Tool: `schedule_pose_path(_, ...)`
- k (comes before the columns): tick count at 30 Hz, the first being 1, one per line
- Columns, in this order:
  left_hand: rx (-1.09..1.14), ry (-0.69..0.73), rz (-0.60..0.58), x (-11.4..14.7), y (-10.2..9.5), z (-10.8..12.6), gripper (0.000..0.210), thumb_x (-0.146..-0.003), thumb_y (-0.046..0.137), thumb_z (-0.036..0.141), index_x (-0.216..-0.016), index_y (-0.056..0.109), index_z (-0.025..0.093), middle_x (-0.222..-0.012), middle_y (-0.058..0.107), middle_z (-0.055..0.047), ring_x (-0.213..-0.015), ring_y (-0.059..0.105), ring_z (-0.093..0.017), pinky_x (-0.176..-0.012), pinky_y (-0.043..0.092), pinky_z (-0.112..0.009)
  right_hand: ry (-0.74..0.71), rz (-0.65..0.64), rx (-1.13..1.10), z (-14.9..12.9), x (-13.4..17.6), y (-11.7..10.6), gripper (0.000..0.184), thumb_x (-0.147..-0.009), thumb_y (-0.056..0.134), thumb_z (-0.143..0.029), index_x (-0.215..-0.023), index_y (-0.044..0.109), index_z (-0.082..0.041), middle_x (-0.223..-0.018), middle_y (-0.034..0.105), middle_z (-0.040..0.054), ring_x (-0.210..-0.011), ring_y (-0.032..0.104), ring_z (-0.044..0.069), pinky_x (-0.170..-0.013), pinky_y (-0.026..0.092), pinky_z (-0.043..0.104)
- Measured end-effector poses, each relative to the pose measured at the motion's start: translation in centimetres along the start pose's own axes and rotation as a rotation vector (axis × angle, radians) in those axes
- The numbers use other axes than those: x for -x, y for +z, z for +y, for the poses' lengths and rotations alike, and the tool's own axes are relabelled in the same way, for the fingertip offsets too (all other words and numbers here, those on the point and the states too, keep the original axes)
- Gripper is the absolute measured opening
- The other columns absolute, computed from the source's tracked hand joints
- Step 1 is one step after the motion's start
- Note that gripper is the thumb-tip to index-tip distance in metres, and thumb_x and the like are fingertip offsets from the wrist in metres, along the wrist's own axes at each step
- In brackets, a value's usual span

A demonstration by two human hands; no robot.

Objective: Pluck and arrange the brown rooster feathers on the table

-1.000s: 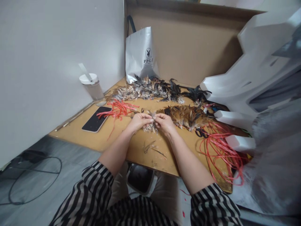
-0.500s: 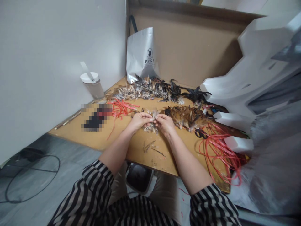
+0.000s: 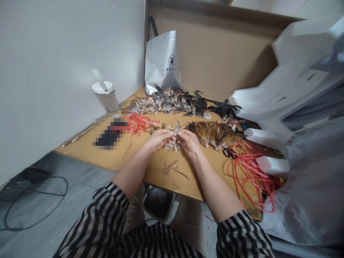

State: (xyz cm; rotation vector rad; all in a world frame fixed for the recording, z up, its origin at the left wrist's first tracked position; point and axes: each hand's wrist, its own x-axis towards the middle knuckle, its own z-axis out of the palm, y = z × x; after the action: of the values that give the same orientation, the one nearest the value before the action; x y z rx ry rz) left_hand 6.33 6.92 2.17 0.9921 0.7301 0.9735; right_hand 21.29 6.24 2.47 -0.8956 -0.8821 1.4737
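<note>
My left hand [image 3: 161, 139] and my right hand [image 3: 189, 142] meet over the wooden table, fingertips pinched together around small pale feathers [image 3: 176, 127]. Their tips stick up between my fingers; where exactly each hand grips is too small to make out. Under and behind my hands lies a small heap of grey-white feathers [image 3: 172, 146]. Just right of my right hand is a row of brown feather bundles [image 3: 215, 134]. Nearer the table's front edge, a few loose thin feathers [image 3: 176, 170] are scattered.
Grey and black feather bundles [image 3: 172, 102] line the back before a silver bag [image 3: 161, 61]. Red plastic strips [image 3: 138, 122] lie left, more red strips [image 3: 252, 175] right, beside black scissors [image 3: 229, 153]. A lidded cup [image 3: 107, 100] stands at left; white foam pieces [image 3: 271, 138] border the right.
My hands stay nearly in place, still pinching. The pale feathers between my fingertips stand a little higher and more spread out.
</note>
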Motion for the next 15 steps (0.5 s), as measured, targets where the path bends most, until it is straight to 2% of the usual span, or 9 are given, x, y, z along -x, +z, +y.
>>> schedule_pose_path(4, 0.064, -0.045, -0.088, -0.07, -0.2, -0.25, 0.025, -0.068, 0.067, 0.027, -0.085, 0.064, 0.009, -0.074, 0.065, -0.007, -0.05, 0.053, -0.004, -0.044, 0.039, -0.013, -0.004, -0.042, 0.014, 0.06, 0.15, 0.17, 0.02, -0.054, 0.074, -0.027, -0.064, 0.06, -0.017, -0.06, 0.062, -0.0015, -0.052, 0.053, 0.008, -0.052, 0.041, 0.021)
schedule_pose_path(9, 0.094, -0.06, -0.113, 0.01, -0.28, -0.25, 0.022, -0.066, 0.068, 0.026, -0.08, 0.065, 0.009, -0.07, 0.063, -0.004, -0.048, 0.049, -0.002, -0.041, 0.035, -0.011, 0.002, -0.054, 0.009, 0.17, 0.14, 0.22, 0.02, -0.053, 0.075, -0.026, -0.061, 0.059, -0.017, -0.058, 0.061, -0.0017, -0.052, 0.054, 0.009, -0.054, 0.042, 0.022)
schedule_pose_path(12, 0.039, -0.058, -0.087, 0.1, -0.16, -0.16, 0.022, -0.064, 0.07, 0.028, -0.076, 0.064, 0.01, -0.068, 0.062, -0.003, -0.046, 0.047, -0.001, -0.04, 0.033, -0.012, -0.001, -0.035, 0.024, 0.26, 0.1, 0.26, 0.02, -0.052, 0.075, -0.026, -0.059, 0.059, -0.016, -0.054, 0.058, -0.0027, -0.049, 0.052, 0.008, -0.052, 0.041, 0.022)
schedule_pose_path(15, -0.061, -0.012, 0.001, 0.04, 0.04, -0.2, 0.025, -0.061, 0.071, 0.031, -0.075, 0.064, 0.01, -0.069, 0.064, -0.005, -0.047, 0.05, -0.003, -0.04, 0.035, -0.014, -0.024, -0.004, 0.052, 0.46, 0.01, 0.23, 0.019, -0.053, 0.074, -0.027, -0.06, 0.059, -0.017, -0.053, 0.056, -0.0035, -0.048, 0.05, 0.008, -0.05, 0.039, 0.022)
